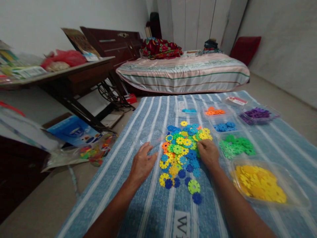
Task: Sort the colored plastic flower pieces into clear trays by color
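Observation:
A pile of mixed plastic snowflake discs (184, 150), blue, yellow, green and orange, lies on a blue striped cloth (153, 205). My left hand (143, 163) rests flat on the cloth just left of the pile, fingers slightly spread, holding nothing. My right hand (208, 152) sits at the pile's right edge, fingers curled onto the discs; whether it pinches one is hidden. Clear trays to the right hold sorted discs: yellow (260, 185), green (236, 145), blue (224, 126), orange (215, 111), purple (257, 114).
An empty clear tray (151, 135) lies beyond my left hand. A bag of more discs (95, 152) lies on the floor to the left, near a sewing table (74, 74). A bed (185, 71) stands beyond the cloth.

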A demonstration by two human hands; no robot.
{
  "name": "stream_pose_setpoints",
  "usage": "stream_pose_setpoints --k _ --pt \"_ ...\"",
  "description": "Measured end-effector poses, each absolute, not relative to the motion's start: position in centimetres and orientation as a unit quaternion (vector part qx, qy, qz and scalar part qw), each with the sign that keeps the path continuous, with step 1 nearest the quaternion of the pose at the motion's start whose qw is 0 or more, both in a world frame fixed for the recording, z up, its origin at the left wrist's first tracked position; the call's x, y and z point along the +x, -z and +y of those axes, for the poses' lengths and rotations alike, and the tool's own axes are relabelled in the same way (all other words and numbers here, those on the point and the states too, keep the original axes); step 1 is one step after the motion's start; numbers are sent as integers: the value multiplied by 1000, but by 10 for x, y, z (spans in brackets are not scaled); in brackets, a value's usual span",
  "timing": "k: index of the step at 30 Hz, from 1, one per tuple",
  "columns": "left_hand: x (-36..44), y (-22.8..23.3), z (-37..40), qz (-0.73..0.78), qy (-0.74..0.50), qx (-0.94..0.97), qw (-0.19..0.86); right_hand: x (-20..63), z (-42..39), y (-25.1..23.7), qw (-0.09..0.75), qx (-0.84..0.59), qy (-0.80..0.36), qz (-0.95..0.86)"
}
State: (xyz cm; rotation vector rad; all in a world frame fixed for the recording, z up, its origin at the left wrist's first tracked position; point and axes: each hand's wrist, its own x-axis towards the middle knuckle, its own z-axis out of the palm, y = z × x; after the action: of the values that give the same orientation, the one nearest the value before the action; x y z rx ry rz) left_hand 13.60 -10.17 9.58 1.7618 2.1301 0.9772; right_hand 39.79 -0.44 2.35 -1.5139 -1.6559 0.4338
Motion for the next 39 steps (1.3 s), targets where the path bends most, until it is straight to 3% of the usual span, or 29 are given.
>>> stream_pose_setpoints --k 7,16,26,39 --pt "161 -92 -127 671 -330 664 -5 399 -4 -23 409 -605 -168 -662" --pt "215 -90 -141 638 -162 747 93 399 -3 -24 414 -605 -170 -659" --pt "234 -102 -134 657 -18 742 131 399 -4 -26 419 -604 -174 -656" --pt "236 -109 -124 640 -10 749 169 398 -5 -30 425 -608 -174 -647"
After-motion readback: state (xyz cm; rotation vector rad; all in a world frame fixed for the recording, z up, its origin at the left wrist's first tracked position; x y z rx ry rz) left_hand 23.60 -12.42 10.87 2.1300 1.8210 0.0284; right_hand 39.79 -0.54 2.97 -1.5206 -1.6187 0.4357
